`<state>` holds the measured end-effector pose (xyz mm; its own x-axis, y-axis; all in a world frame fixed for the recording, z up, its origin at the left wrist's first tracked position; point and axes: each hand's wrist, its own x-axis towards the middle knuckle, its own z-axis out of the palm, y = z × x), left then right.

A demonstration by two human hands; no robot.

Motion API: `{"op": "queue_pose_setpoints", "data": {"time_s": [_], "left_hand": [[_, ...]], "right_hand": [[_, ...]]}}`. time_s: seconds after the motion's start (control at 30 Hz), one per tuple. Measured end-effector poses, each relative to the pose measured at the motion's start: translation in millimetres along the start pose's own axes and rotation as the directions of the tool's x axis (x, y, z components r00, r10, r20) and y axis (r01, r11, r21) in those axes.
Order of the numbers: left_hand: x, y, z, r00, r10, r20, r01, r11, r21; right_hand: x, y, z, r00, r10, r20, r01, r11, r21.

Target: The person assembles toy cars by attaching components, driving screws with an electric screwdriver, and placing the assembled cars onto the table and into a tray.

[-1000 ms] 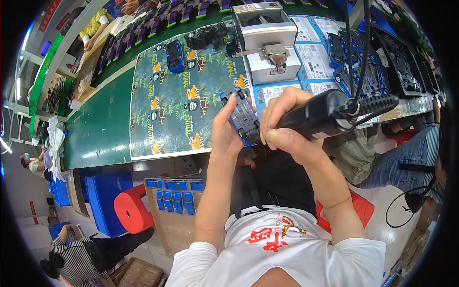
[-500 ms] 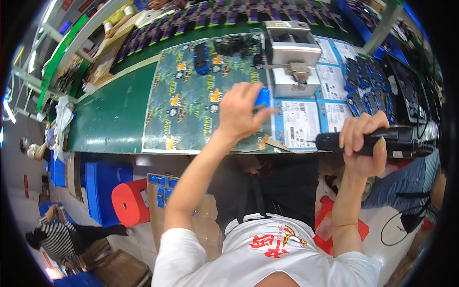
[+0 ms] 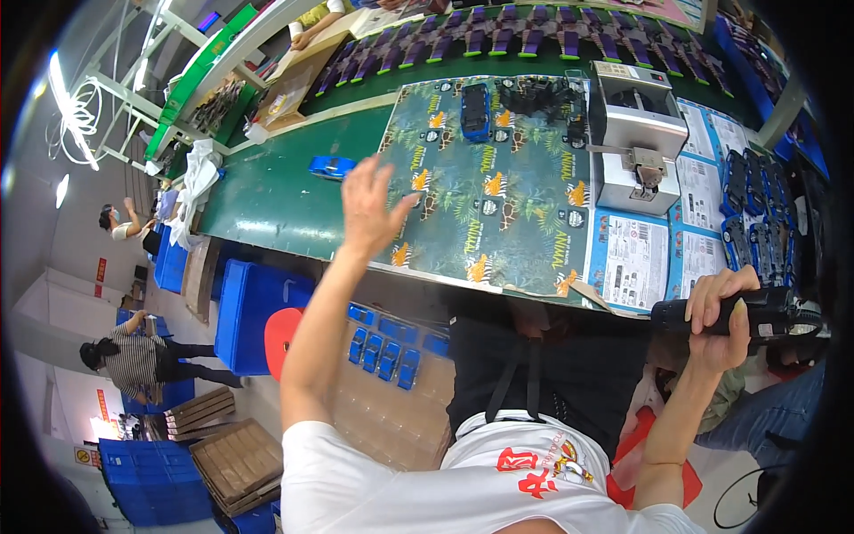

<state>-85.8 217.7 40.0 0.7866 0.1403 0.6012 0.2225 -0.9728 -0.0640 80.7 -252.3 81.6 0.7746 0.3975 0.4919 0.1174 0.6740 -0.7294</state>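
Note:
My left hand point(image 3: 366, 209) is open above the left part of the bench, its fingers spread. Just beyond its fingertips a blue toy car point(image 3: 331, 166) rests on the bare green bench top point(image 3: 276, 200). Over at the bench's front right, my right hand point(image 3: 719, 319) is wrapped round a black electric screwdriver point(image 3: 763, 313), held level with its tip end toward the left. Another toy car, with a dark underside and blue edges point(image 3: 476, 113), lies farther back on the patterned sheet point(image 3: 485, 191), beside a heap of small black parts point(image 3: 536, 100).
A metal boxy dispenser point(image 3: 642, 147) stands right of the sheet. Several blue and black car bodies point(image 3: 756, 209) lie beyond it on printed cards point(image 3: 633, 267). Purple pieces line the back conveyor. Below the bench, a carton tray point(image 3: 382, 427) holds blue cars, near a blue bin point(image 3: 253, 311).
My left hand has moved left from the sheet with the blue car and let it go on the green bench top. My right hand still grips the screwdriver. The view has shifted left.

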Motion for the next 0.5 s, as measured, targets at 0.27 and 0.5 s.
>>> {"op": "queue_pose_setpoints", "data": {"time_s": [0.27,0.5], "left_hand": [[38.3,259.8,13.8,0.985,0.159,-0.072,-0.148,0.541,-0.828],[111.0,436.1,62.2,0.982,0.031,0.187,0.154,0.442,-0.884]], "right_hand": [[-11.2,-7.2,8.6,1.0,0.005,0.03,-0.006,1.0,0.004],[-35.8,-52.9,5.5,0.998,0.066,-0.002,-0.066,0.997,-0.036]]}}
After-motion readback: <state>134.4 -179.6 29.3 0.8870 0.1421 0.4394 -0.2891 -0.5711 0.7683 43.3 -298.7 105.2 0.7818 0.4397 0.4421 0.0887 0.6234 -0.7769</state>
